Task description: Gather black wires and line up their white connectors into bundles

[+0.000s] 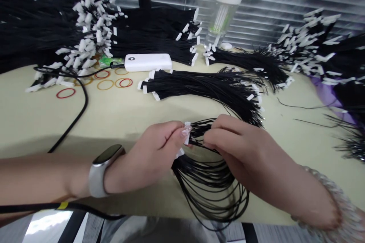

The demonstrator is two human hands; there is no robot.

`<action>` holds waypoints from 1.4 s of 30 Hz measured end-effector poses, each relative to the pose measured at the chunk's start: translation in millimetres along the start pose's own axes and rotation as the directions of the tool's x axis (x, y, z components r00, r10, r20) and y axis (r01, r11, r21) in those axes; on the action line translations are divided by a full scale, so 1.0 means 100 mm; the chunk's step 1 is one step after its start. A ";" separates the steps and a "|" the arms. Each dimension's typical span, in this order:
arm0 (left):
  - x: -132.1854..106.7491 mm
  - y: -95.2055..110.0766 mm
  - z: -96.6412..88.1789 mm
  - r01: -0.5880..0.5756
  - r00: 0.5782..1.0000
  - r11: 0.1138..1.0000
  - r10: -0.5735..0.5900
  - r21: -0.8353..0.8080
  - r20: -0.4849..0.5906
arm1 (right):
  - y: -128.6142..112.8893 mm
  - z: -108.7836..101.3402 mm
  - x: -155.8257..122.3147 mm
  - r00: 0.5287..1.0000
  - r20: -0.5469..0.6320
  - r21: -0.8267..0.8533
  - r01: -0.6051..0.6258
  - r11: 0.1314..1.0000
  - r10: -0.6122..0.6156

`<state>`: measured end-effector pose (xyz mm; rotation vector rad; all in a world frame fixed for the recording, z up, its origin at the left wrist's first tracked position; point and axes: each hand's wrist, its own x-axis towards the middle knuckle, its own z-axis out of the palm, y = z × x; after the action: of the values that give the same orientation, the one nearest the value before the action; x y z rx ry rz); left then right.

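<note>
My left hand [159, 152] pinches a white connector [187, 133] between thumb and fingers, with thin black wires leading out of it to the right. Closed fingers of my right hand [239, 144] hold some of those black wires [199, 131] close to the connector. Below both hands the looped wires [211, 186] of the same harness sag toward the table's front edge. Another white connector end [180, 153] shows under my left hand. The tips of my right fingers are partly hidden.
Beyond my hands lies a bundle of black wires [194, 85] with white ends. Behind it are a white power bank [148, 62], rubber bands [105, 84] and a clear bottle [224, 15]. Big wire piles [37, 26] stand at left and right. A black cable [81, 110] crosses the left side.
</note>
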<state>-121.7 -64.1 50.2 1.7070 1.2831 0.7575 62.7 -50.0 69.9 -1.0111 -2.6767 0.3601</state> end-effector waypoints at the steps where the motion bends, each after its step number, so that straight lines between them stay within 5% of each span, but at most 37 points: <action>1: 0.00 0.00 0.00 -0.001 1.000 1.000 0.001 -0.001 -0.003 | 0.01 0.00 0.00 1.000 0.003 -0.002 0.010 1.000 -0.010; 10: 0.01 -0.01 0.00 -0.009 1.000 0.999 0.008 0.036 0.023 | 0.05 0.01 0.02 0.999 0.017 0.018 0.038 0.999 -0.039; 29: -0.01 -0.02 0.01 0.006 1.000 1.000 -0.006 0.009 0.003 | -0.04 0.16 0.06 0.973 -0.231 0.041 0.033 0.999 -0.022; 42: 0.00 -0.02 0.00 0.019 1.000 1.000 -0.019 0.014 -0.005 | -0.07 0.21 0.04 0.960 -0.274 0.044 -0.042 0.998 0.053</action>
<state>-122.6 -63.6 48.3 1.7027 1.3099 0.7436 48.9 -54.8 53.2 -1.0326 -2.3926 0.2574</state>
